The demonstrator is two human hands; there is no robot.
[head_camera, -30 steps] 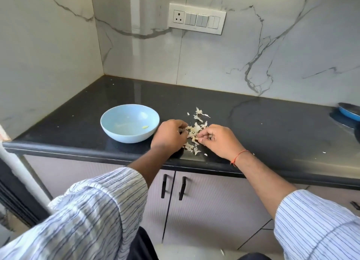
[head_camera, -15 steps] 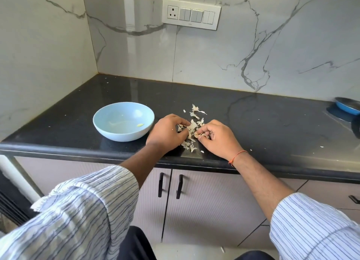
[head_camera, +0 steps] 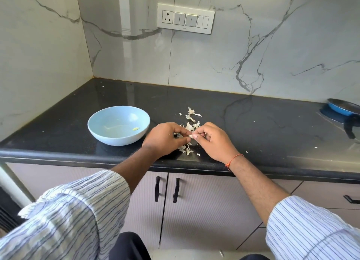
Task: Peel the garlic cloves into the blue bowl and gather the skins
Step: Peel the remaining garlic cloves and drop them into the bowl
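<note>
Peeling stage, head view. The left hand [head_camera: 165, 138] and the right hand [head_camera: 211, 141] meet over the front edge of the dark table [head_camera: 253, 127], fingertips together around a small pale garlic clove [head_camera: 191, 136]. Both hands have their fingers curled in a pinch on it; how much skin remains on the clove is too small to tell. Loose garlic skins [head_camera: 190, 127] lie scattered on the table beneath and beyond the hands, the farthest flakes stretching toward the wall, a few more just in front of the fingers near the table edge. The blue bowl [head_camera: 101, 131] stands just beside the left hand, on its outer side, and appears to hold one small yellowish piece near its right inner wall; whether that is a peeled clove cannot be confirmed.

Judged step: stripping the skin from the clove in hand, with gathering of the skins not yet begun. The next move would call for a fine pull of the papery skin away from the clove, then a short carry leftward to drop the clove over the bowl's rim. The skins, being light, would likely need a gentle sweep together rather than a quick one.
</note>
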